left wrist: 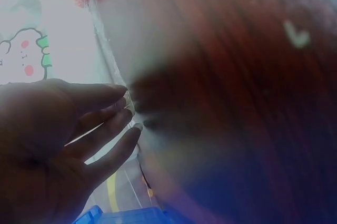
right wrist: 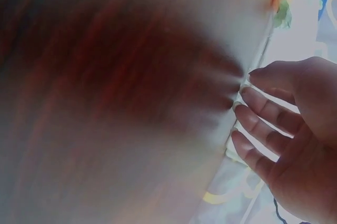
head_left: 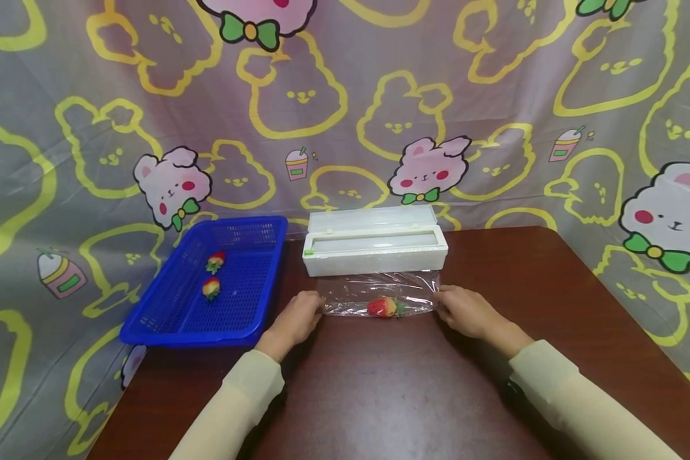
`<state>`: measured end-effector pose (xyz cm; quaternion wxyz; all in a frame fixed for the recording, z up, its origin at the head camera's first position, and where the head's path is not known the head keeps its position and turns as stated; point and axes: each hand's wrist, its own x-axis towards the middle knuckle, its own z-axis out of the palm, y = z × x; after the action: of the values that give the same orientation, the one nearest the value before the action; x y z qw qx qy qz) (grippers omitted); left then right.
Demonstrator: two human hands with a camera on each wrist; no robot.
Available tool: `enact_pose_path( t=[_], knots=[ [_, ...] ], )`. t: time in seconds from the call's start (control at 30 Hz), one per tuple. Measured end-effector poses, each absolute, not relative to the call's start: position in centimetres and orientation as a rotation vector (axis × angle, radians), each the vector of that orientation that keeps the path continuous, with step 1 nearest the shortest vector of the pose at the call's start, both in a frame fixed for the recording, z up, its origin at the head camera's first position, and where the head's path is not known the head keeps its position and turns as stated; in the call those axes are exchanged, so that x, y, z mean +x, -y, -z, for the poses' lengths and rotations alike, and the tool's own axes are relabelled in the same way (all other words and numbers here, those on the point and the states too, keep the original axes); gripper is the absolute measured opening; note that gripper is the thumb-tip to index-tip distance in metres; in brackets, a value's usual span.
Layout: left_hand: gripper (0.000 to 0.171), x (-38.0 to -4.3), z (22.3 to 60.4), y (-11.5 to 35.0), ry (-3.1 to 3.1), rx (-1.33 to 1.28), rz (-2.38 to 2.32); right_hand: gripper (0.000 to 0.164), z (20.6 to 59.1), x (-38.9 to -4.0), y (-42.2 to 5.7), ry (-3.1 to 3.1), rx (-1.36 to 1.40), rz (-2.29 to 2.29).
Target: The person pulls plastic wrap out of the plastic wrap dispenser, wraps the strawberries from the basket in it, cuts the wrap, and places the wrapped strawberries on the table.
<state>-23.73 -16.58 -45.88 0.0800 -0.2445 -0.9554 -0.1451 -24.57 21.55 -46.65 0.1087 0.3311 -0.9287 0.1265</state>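
Observation:
A sheet of clear cling film stretches between the two hands in front of a white cling film box. My left hand pinches its near left corner, fingertips close to the tabletop. At the near right corner, my right hand pinches the film between thumb and fingers. One red strawberry with green leaves lies at the film's near edge, glossy film around it. In the right wrist view the strawberry shows beyond the right hand. Thumb and spread fingers of the left hand show in the left wrist view.
A blue plastic basket stands on the left with two strawberries, an upper one and a lower one. The box's lid is raised at the back. Patterned cloth surrounds the brown table.

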Motion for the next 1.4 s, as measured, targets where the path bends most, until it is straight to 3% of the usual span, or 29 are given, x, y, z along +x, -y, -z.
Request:
enact_pose_path(
  t=[1.4],
  knots=[
    [0.009,-24.6,46.4,17.6,2.719,-0.655,0.683,0.010,46.5,-26.7,-23.3,2.788,0.965,-0.825]
  ],
)
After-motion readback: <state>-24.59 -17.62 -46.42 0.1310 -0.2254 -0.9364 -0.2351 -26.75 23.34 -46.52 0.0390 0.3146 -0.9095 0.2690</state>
